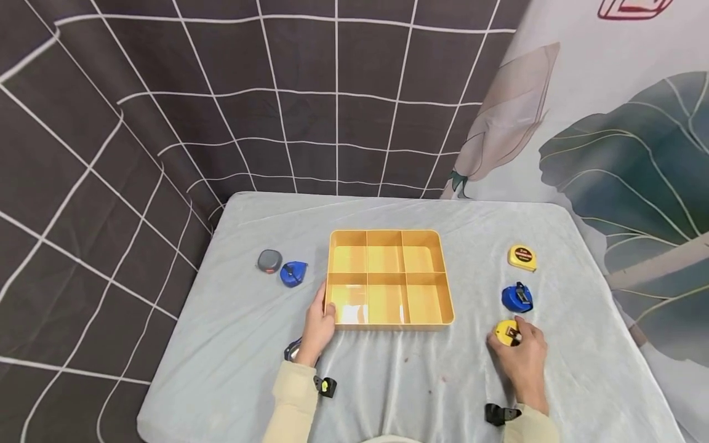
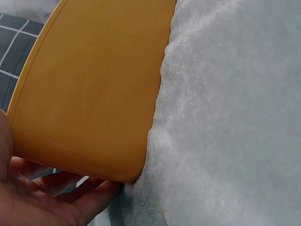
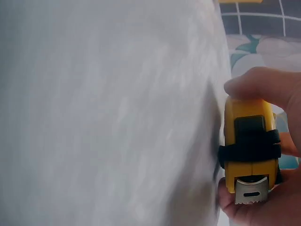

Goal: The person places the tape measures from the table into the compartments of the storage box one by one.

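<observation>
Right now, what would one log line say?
left hand: grips tray; right hand: holds yellow tape measure; gray tape measure: on table

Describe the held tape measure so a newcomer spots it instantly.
On the table, look right of the divided tray to the right hand. It grips a yellow tape measure. Unlike the blue one and dark-labelled yellow one beyond, it is held.

No words, brands or numbers can be read with certainty. In the head view, the yellow tape measure (image 1: 522, 258) farthest back on the right bears a dark label (image 1: 523, 253) with print too small to make out. A red marking (image 1: 631, 17) on the pale curtain (image 1: 581, 55), cut off above, shows no legible letter.
</observation>
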Demonstrator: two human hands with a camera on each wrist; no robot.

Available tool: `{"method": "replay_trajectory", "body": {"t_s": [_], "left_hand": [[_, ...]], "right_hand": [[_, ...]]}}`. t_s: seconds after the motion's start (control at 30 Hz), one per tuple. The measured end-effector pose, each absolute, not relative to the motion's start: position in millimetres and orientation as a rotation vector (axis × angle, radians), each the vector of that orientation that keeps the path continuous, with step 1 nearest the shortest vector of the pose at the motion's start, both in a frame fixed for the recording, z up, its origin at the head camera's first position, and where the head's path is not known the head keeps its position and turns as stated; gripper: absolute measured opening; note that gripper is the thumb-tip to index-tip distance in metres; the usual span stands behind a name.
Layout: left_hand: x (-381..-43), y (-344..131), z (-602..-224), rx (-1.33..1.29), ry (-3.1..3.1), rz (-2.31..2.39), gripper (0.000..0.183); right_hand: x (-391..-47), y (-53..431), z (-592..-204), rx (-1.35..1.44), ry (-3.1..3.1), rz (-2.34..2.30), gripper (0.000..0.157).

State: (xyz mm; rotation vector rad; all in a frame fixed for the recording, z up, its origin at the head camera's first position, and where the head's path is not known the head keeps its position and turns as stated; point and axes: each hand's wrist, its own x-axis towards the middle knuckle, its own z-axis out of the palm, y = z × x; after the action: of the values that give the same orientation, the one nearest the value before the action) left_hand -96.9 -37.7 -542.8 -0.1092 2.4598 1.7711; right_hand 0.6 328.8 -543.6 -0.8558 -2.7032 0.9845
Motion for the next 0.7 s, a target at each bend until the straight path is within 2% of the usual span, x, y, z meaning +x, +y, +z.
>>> {"method": "replay_trajectory", "body": {"t_s": [0.7], "left_hand": [[-99.5,-39.1,-539.1,-0.167,2.470,1.741,0.061]], "right_hand": [[-7.5,320.3,-551.3,-0.758,-2.864,1.005,0.076]]}}
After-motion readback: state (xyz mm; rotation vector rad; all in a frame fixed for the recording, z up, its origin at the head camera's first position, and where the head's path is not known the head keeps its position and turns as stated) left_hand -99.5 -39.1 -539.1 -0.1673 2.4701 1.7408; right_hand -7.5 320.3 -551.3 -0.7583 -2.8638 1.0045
